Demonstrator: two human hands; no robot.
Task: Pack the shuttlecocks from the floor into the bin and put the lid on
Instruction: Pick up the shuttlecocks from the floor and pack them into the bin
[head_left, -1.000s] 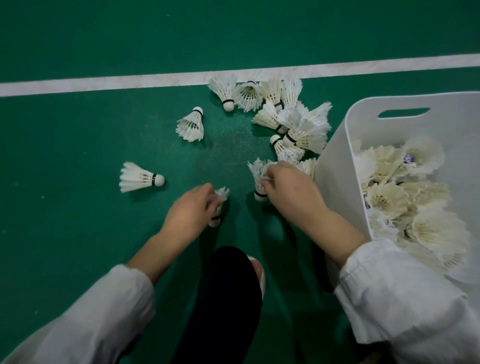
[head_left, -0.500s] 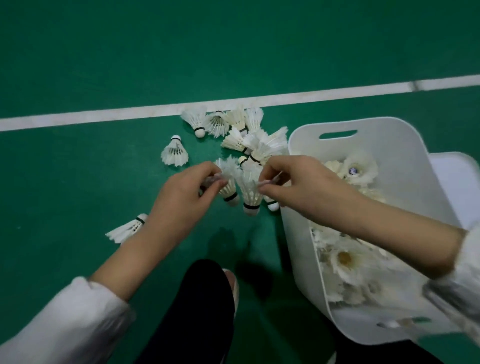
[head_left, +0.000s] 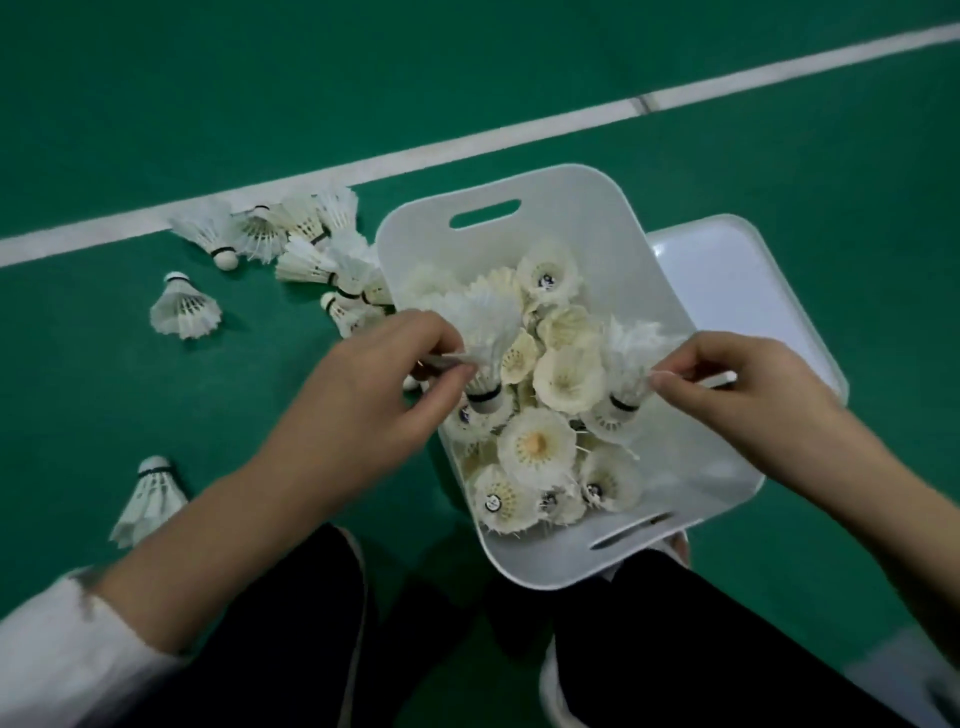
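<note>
Both hands were over the bin (head_left: 571, 197): my left hand (head_left: 358, 400) pinched one shuttlecock (head_left: 491, 332) by its feather edge, and my right hand (head_left: 753, 400) pinched another (head_left: 626, 364) likewise. More lay in a floor cluster (head_left: 306, 249) beside the bin. I judged them v. light & fragile, so pinch the skirt rim or cork w/o squeezing. The bin hid most of the probable lid (head_left: 727, 270), & the cork bases inside weren't visible.

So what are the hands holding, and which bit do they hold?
The left hand pinches a shuttlecock by its feathers; the right hand pinches another shuttlecock the same way.
</note>
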